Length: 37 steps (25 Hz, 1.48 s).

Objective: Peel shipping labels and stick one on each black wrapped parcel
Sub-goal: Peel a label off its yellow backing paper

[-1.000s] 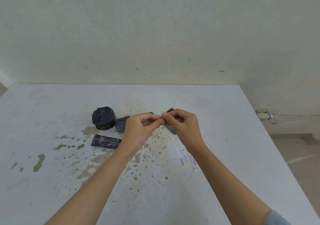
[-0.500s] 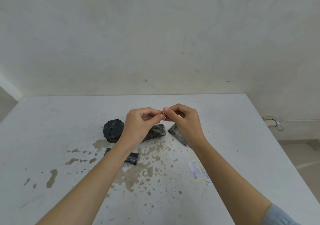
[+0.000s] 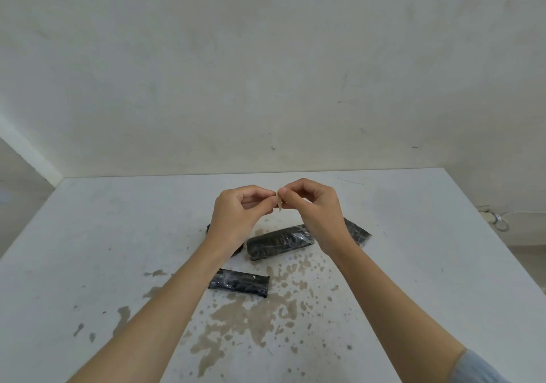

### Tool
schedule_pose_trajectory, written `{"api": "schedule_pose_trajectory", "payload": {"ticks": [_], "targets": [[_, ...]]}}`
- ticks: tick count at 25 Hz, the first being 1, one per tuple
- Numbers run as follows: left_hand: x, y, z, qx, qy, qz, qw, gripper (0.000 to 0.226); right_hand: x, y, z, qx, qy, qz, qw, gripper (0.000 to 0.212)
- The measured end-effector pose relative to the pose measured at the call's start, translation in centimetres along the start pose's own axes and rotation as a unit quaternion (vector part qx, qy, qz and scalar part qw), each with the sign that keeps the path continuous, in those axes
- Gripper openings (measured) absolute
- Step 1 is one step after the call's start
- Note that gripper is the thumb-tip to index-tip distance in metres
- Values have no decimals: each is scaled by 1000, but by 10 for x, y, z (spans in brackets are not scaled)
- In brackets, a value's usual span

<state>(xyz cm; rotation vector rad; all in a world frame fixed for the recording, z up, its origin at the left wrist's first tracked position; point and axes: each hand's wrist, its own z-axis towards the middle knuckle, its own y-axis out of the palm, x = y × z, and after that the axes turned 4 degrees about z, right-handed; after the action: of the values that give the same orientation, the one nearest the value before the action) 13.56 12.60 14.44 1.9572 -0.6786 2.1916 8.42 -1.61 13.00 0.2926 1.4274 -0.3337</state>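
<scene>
Your left hand (image 3: 236,220) is raised above the worktop (image 3: 88,264), its fingers (image 3: 263,204) pinched on one edge of a small pale label (image 3: 278,202). The label is held edge-on between both hands, clear of the surface, so its face cannot be read. Your right hand (image 3: 316,214) meets the left at the label, its fingers (image 3: 291,198) likewise pinched on the strip.

Below the hands lie the black parcels. One parcel (image 3: 210,229) shows only as a dark sliver behind your left wrist. A flat parcel (image 3: 239,286) lies nearest you, just right of your left forearm. A longer parcel (image 3: 279,242) lies between your wrists. Another parcel (image 3: 357,233) juts out from behind your right wrist. Brown stains (image 3: 251,323) spot the worktop near you.
</scene>
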Motion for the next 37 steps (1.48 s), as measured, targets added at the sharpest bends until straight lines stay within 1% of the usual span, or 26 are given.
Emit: {"api": "schedule_pose_trajectory", "payload": {"ticks": [7, 12, 16, 21, 27, 31, 37], "targets": [[-8, -28, 4, 17, 38, 43, 998, 6, 1, 30, 10, 0, 11, -9, 1000, 17], [-12, -33, 5, 23, 55, 59, 996, 6, 1, 34, 8, -11, 24, 36, 999, 12], [-15, -33, 4, 25, 59, 68, 996, 6, 0, 36, 5, -12, 39, 49, 998, 11], [-16, -29, 3, 26, 67, 80, 994, 7, -2, 34, 3, -9, 45, 36, 998, 9], [-15, -22, 3, 35, 105, 119, 987, 10, 2, 34, 4, 19, 41, -12, 999, 8], [-14, -21, 4, 57, 104, 123, 985, 9, 0, 32, 3, 16, 55, 15, 998, 8], [-16, -22, 4, 77, 148, 143, 976, 13, -6, 32, 3, 8, 64, 59, 996, 9]]}}
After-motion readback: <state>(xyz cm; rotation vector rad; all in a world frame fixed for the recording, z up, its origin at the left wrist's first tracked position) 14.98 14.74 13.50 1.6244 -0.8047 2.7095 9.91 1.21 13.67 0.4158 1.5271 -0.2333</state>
